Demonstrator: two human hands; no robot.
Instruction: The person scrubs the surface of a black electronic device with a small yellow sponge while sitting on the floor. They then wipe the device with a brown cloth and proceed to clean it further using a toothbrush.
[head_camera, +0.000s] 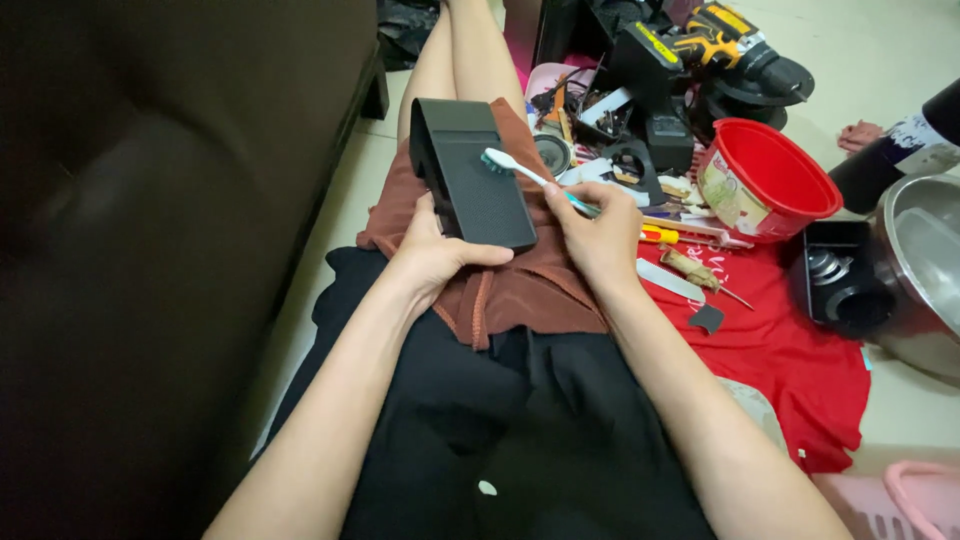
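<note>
My left hand (432, 252) grips the near end of a flat black rectangular casing (470, 175) that rests on my lap, on a brown cloth (520, 290). My right hand (600, 235) holds a white and teal toothbrush (520, 170) by its handle. The brush head lies on the casing's top face, near its far end. Both forearms reach in from the bottom of the head view.
A dark sofa (150, 250) fills the left. On a red cloth (790, 360) to the right lie a red bowl (765, 180), a yellow and black drill (720, 50), a knife (680, 285), screwdrivers and small parts. A steel pot (925, 270) and pink basket (900, 500) are at the right edge.
</note>
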